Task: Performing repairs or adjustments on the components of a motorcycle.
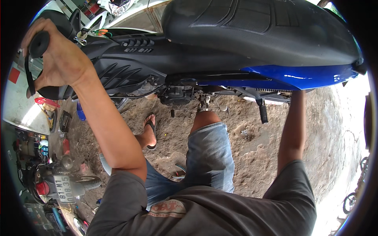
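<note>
A motorcycle with a black seat (252, 29) and a blue side panel (295, 77) stands upright across the view in front of me. My left hand (61, 55) is closed round its handlebar grip (39, 45), whose round black end faces me. A black lever (29, 76) runs beside that grip, close to my thumb. At the rear, my right forearm (293, 126) reaches in beneath the blue panel. The panel's lower edge hides my right hand, so what it touches does not show. Near my knee is the kick-start and engine area (176, 95).
A black footpeg (262, 112) sticks out toward me. My sandalled foot (149, 131) rests on rough, dirty ground (256, 157). Another motorcycle (67, 185) is parked at the lower left, near cluttered shelves (39, 145). Behind stands a white vehicle with a headlight (120, 7).
</note>
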A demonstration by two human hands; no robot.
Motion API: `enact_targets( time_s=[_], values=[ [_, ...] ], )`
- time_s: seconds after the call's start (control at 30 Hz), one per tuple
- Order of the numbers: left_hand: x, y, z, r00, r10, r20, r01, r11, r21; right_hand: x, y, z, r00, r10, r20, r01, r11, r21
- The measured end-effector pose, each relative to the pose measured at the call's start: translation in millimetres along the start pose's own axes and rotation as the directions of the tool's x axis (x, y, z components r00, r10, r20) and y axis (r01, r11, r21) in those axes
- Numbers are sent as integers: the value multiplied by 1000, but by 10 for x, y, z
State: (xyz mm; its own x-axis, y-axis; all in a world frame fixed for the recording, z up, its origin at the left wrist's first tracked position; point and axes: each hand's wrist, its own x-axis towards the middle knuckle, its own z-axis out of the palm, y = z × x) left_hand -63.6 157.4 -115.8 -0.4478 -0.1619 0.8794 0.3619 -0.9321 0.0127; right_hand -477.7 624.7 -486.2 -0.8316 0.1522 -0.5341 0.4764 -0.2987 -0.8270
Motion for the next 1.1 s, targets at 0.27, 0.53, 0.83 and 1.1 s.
enact_targets(
  time_s=[0.27, 0.53, 0.83, 1.1],
  values=[
    [-32, -37, 56, 995, 97, 24, -97, 995, 10, 460, -727, -484, 997, -30, -65, 30, 1000, -1],
    [-56, 10, 36, 998, -59, -14, 55, 981, -187, 569, -713, -529, 997, -52, -65, 52, 999, 3],
    [-29, -14, 19, 996, -85, 27, 88, 986, -139, 295, -542, -366, 994, -49, -97, 49, 999, 1],
    [-30, 53, -24, 998, -68, 17, 69, 993, -94, 316, -362, -92, 995, -40, -91, 40, 999, 1]
  ],
)
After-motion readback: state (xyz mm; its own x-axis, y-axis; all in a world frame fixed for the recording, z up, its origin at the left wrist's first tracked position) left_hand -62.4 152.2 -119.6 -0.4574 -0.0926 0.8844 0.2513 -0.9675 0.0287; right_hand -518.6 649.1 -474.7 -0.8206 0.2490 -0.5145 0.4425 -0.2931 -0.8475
